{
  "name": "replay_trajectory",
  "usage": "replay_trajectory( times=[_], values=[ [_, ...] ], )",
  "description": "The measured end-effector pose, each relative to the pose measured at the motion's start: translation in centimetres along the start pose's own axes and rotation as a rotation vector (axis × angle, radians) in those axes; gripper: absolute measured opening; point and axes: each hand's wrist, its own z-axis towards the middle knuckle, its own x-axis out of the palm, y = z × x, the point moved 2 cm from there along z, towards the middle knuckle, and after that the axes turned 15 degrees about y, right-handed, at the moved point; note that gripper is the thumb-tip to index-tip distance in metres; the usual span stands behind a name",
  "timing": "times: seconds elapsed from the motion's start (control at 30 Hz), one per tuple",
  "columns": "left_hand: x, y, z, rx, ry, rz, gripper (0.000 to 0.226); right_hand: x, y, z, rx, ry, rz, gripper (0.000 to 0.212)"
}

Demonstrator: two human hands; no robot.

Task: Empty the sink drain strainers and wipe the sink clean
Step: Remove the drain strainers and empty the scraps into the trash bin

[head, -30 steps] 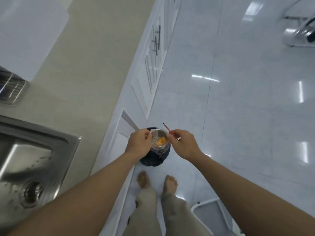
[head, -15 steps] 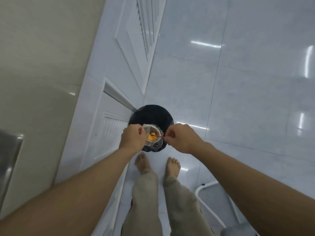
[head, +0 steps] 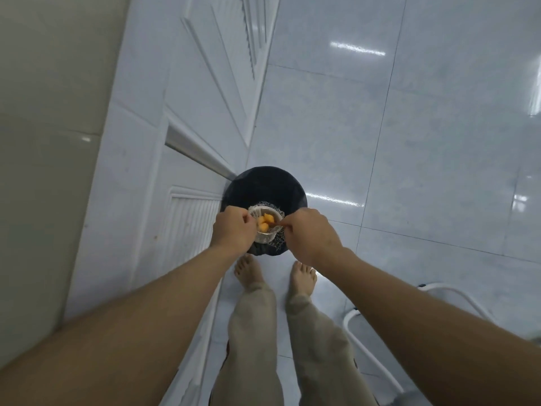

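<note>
Above the black bin, strainer gripped in left hand, orange scraps still inside; right hand fingers pinched on a thin stick, now poking in from the rim, having closed in since a moment ago; emptying just begun

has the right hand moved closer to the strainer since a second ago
Yes. The right hand has closed in on the strainer over the black bin, its stick now reaching inside.

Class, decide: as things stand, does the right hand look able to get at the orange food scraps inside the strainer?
Probably yes. The strainer, held by the left hand over the black bin, is open-topped, the orange scraps lie exposed, and the right hand is at its rim.
</note>
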Motion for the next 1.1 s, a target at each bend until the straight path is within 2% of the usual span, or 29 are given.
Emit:
replay_trajectory(
  times=[0.2,0.43,0.73,0.93,1.1],
  values=[
    [-0.8,-0.6,0.3,-0.026,-0.02,-0.013,0.049,-0.9,0.1,-0.6,0.003,-0.2,0.041,0.03],
    [-1.2,-0.4,0.6,-0.006,0.019,-0.009,0.049,-1.0,0.6,0.1,0.062,-0.065,-0.003,0.025],
    [-1.1,0.1,0.7,-0.051,0.035,0.012,0.041,-1.2,0.3,-0.3,0.041,-0.218,0.042,0.027],
    [-0.8,0.0,0.3,-0.02,0.064,0.008,0.045,-0.5,0.5,-0.1,0.038,-0.082,-0.006,0.025],
    [-0.6,0.1,0.1,-0.046,0.054,0.005,0.046,0.4,0.3,-0.2,0.037,-0.136,-0.011,0.025]
  ],
)
